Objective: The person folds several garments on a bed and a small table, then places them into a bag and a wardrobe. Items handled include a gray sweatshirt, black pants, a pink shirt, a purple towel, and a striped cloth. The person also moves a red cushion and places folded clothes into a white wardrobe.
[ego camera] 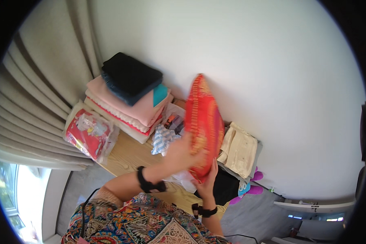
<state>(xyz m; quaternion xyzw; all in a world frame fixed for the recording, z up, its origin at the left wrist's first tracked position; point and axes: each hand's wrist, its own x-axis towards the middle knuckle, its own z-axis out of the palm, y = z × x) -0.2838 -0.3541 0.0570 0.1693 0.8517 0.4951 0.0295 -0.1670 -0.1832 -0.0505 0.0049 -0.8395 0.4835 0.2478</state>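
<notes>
A red and gold patterned cushion or fabric bundle [204, 122] stands on its narrow end in front of me, tilted towards the wall. My left hand [187, 152] lies blurred against its left side; whether the fingers grip it is unclear. The lower right edge is held by my right hand [207, 183]. Behind my left wrist are a blue-and-white checked cloth [163, 138] and a clear plastic bag with dark and orange items [175, 122]. Folded beige cloth [239, 149] and black cloth [224, 186] lie to the right of the red item.
Folded textiles [125, 106], topped by black cloth [131, 73], are stacked at the left of the wooden table [128, 152]. Beside them lies a red printed item in clear plastic [90, 132]. Curtains [39, 106] hang left; a wall [247, 61] stands behind.
</notes>
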